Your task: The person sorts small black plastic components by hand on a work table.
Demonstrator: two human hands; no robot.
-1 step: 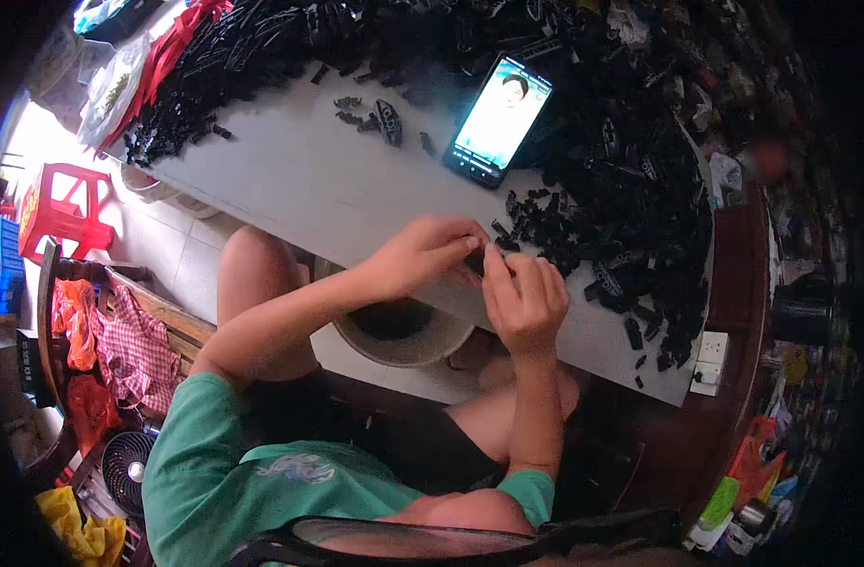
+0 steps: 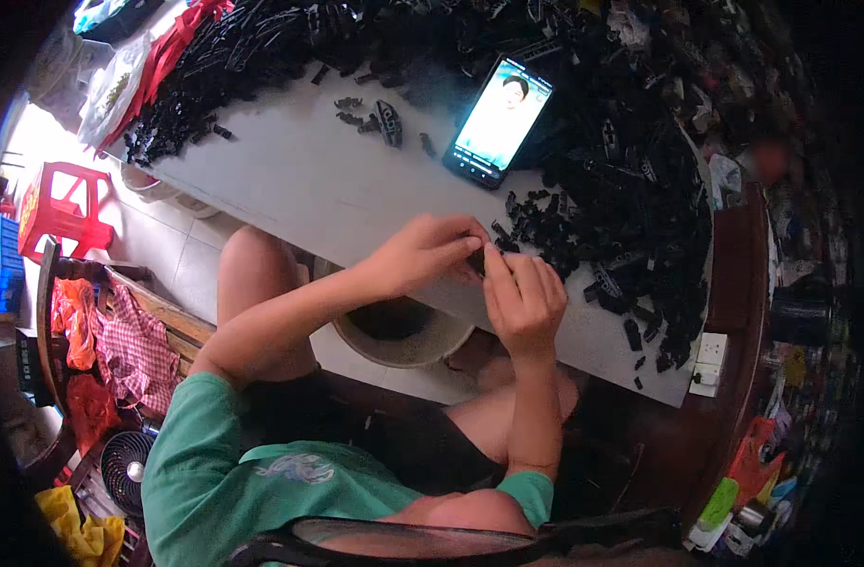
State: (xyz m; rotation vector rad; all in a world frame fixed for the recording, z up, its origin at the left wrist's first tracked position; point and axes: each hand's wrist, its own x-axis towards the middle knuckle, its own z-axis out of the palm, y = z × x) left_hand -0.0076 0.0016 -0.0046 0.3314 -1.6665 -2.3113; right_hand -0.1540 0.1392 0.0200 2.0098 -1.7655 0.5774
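Over the near edge of the white table (image 2: pixel 337 203), my left hand (image 2: pixel 423 253) and my right hand (image 2: pixel 527 300) meet fingertip to fingertip. Both are closed in a pinch on a small black piece (image 2: pixel 478 257), mostly covered by the fingers, so its exact kind does not show. Just beyond my right hand lies a loose heap of small black plastic parts (image 2: pixel 545 222). A lit phone (image 2: pixel 500 118) rests at a slant farther back, beside the larger black pile.
Black parts (image 2: pixel 252 57) are heaped along the table's far side and right end. A few loose parts (image 2: pixel 387 123) lie left of the phone. Below the table edge stands a round bucket (image 2: pixel 408 345). A red stool (image 2: pixel 68 213) and a wooden bench (image 2: pixel 158 307) are on the left.
Almost nothing differs; the fingers of my right hand have shifted very slightly against the piece.
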